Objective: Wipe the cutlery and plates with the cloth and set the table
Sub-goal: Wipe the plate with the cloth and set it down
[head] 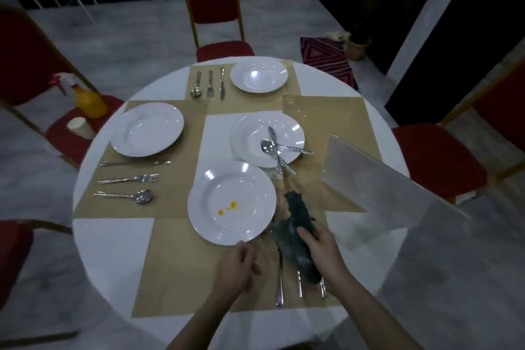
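Observation:
A white plate with orange spots lies near me on a tan placemat. My left hand touches its near rim, fingers curled on the edge. My right hand grips a dark grey cloth beside the plate, over three pieces of cutlery on the mat. A middle plate holds a knife, spoon and fork in a heap. Two clean plates sit at the left and far settings, each with its cutlery laid out.
The round white table is ringed by red chairs. On the left chair stand a yellow spray bottle and a paper cup. A pale flat panel overhangs the right side of the table.

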Motion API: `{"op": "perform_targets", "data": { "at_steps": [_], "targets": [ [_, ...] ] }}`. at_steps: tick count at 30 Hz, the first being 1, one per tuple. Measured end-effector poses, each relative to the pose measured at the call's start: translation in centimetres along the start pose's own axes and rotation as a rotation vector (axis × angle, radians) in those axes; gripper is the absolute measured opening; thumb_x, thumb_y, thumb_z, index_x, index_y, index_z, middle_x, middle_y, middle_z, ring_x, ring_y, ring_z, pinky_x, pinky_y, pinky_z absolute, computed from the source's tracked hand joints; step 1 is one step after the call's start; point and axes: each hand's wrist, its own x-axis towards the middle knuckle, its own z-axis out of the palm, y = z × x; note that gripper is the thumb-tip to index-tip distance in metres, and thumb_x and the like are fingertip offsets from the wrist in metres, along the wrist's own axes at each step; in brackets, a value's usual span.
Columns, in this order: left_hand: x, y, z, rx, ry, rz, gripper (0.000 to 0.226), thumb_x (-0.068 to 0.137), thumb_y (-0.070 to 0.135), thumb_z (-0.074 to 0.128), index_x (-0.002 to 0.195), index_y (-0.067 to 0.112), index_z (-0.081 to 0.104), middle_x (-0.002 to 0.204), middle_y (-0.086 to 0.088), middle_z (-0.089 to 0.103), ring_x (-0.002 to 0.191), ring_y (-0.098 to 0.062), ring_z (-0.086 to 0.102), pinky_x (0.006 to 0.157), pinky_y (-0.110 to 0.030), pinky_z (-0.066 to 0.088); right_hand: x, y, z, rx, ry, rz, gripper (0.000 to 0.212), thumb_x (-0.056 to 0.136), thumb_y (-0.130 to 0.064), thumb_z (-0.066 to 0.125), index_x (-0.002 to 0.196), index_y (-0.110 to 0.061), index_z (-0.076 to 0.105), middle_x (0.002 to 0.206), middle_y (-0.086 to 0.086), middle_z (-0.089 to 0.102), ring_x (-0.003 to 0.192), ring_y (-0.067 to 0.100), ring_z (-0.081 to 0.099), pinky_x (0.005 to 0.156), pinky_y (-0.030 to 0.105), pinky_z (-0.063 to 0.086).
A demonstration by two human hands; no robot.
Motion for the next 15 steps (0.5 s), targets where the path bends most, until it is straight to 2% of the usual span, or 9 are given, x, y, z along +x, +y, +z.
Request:
{"op": "perform_targets", "data": {
  "at_steps": [3,4,8,12,15],
  "targets": [
    [0.3,-0.4,-3.9,-0.08,0.139,-0.038,0.019,0.096,0.014,0.048,0.086,-0.002,0.054,0.067,-0.011,0.07,0.043,-0.02,0.051,0.041,-0.027,0.041,1.8,-1.6,3.6,-0.079,-0.056,-0.128,0.034,0.093,-0.014,0.061,0.124,-0.026,0.054,0.112,-0.014,0.067,0.1,-0.009,0.061,0.079,0.007,0.046],
    [0.3,-0.5,-5.0,-0.106,0.173,-0.05,0.019,0.096,0.014,0.048,0.086,-0.001,0.055,0.068,-0.011,0.07,0.044,-0.019,0.052,0.043,-0.027,0.041,2.5,-2.2,4.6,-0.146,-0.064,-0.189,0.039,0.093,-0.013,0.06,0.129,-0.026,0.051,0.116,-0.016,0.064,0.105,-0.01,0.058,0.083,0.005,0.043],
    [0.9,-1.2,-8.1,-0.189,0.256,-0.094,0.02,0.097,0.016,0.049,0.082,0.005,0.056,0.07,-0.01,0.07,0.048,-0.017,0.054,0.046,-0.028,0.043,5.6,-3.8,8.2,-0.444,-0.082,-0.411,0.052,0.092,-0.003,0.053,0.141,-0.016,0.045,0.129,-0.002,0.057,0.12,0.015,0.052,0.097,0.027,0.044],
    [2.4,-1.6,-9.8,-0.234,0.326,-0.117,0.016,0.094,0.017,0.052,0.084,0.006,0.055,0.075,-0.009,0.069,0.055,-0.017,0.058,0.048,-0.03,0.048,8.0,-4.7,11.1,-0.716,-0.02,-0.489,0.059,0.096,-0.009,0.049,0.151,-0.013,0.027,0.146,0.004,0.043,0.132,0.02,0.041,0.104,0.033,0.041],
    [4.3,-1.4,-10.7,-0.239,0.326,-0.101,0.012,0.096,0.021,0.052,0.091,0.009,0.053,0.081,-0.015,0.066,0.066,-0.024,0.063,0.061,-0.042,0.056,9.4,-4.8,12.9,-0.975,0.1,-0.571,0.054,0.089,-0.003,0.059,0.141,-0.003,0.045,0.134,0.014,0.055,0.119,0.031,0.054,0.094,0.043,0.049]
  ]
}}
